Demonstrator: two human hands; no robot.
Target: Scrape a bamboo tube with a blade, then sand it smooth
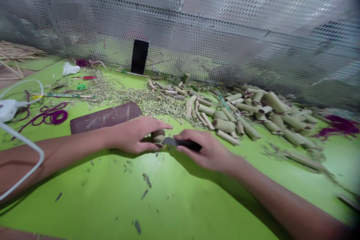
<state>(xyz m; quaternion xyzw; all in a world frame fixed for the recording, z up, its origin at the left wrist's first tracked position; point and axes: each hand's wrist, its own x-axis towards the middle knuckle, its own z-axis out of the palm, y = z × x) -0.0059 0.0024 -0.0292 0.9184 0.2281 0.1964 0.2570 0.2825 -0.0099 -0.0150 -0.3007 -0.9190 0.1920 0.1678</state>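
Observation:
My left hand [140, 133] is closed around a short bamboo piece [158, 137], thumb below and fingers above it, near the middle of the green table [107, 202]. In my right hand [206, 148] is a knife [189, 144] with a dark handle. Its short grey blade points left and meets the right end of the bamboo piece, or nearly so; I cannot tell whether it touches. Behind my left hand lies a brown flat slab [105, 117]. Small dark shavings [146, 180] are scattered in front of my hands.
Cut bamboo tubes [253, 108] are heaped at the right, beside a spread of wood chips [152, 101]. A black phone [140, 57] leans on the perforated metal screen [197, 26]. Purple cord [54, 116], a red-handled tool [89, 77] and a white cable [30, 142] lie left.

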